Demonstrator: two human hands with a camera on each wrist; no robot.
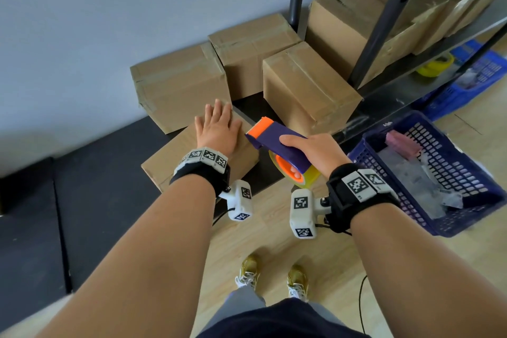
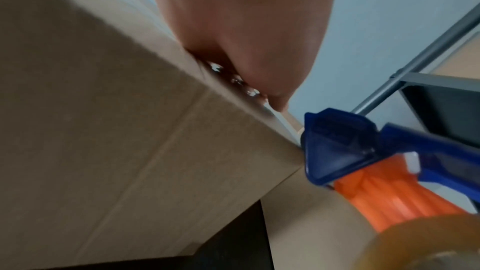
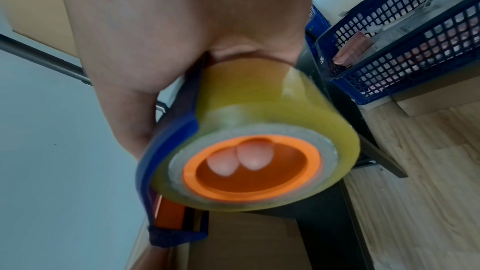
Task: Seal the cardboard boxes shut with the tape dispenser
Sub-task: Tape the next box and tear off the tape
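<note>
The left hand [image 1: 218, 129] lies flat, fingers straight, on the nearest cardboard box [image 1: 192, 158] at the black mat's [image 1: 90, 195] front edge; the right hand [image 1: 315, 153] grips the tape dispenser [image 1: 279, 145] just beside it. Three matte boxes [image 1: 181, 85] behind already show glossy tape, so this one seems the next to seal, with smooth yellowish roll [image 3: 259, 118] on an orange plastic core.

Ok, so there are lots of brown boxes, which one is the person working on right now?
Look at the black mat along the pale wall, where cardboard boxes sit in a cluster. The one you want is the nearest box, at the mat's front edge, closest to the person's shoes. Unlike the others, it has the left hand lying flat on top, and the blue and orange tape dispenser beside it.
</note>
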